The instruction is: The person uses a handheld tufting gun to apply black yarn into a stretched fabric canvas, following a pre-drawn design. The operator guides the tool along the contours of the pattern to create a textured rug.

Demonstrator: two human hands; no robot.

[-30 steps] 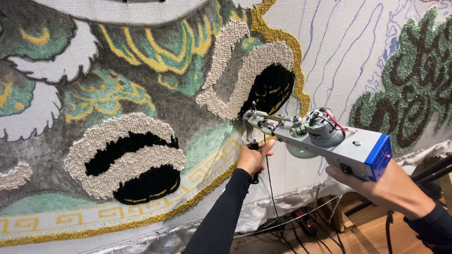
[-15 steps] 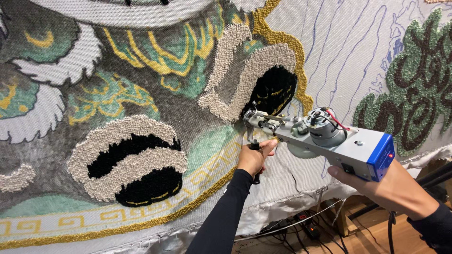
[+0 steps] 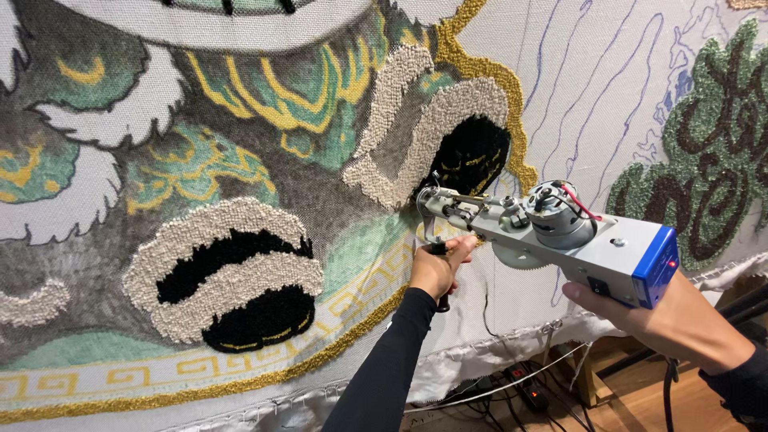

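A grey and blue tufting gun (image 3: 560, 236) points at a large stretched cloth (image 3: 240, 176) covered with tufted green, gold, cream and black pattern. My left hand (image 3: 438, 268) grips the gun's black front handle, just below its needle end, close to the cloth. My right hand (image 3: 680, 320) holds the rear of the gun from underneath, near its blue end cap. The needle tip sits beside a black tufted patch edged in cream and gold (image 3: 468, 156).
To the right, blue drawn lines (image 3: 576, 88) mark bare cloth, with a green and brown tufted shape (image 3: 712, 152) beyond. Cables and a power strip (image 3: 528, 392) lie on the wooden floor below the cloth's lower edge.
The gun and both hands have shifted slightly down and to the right along the cloth; the view has drifted with them.
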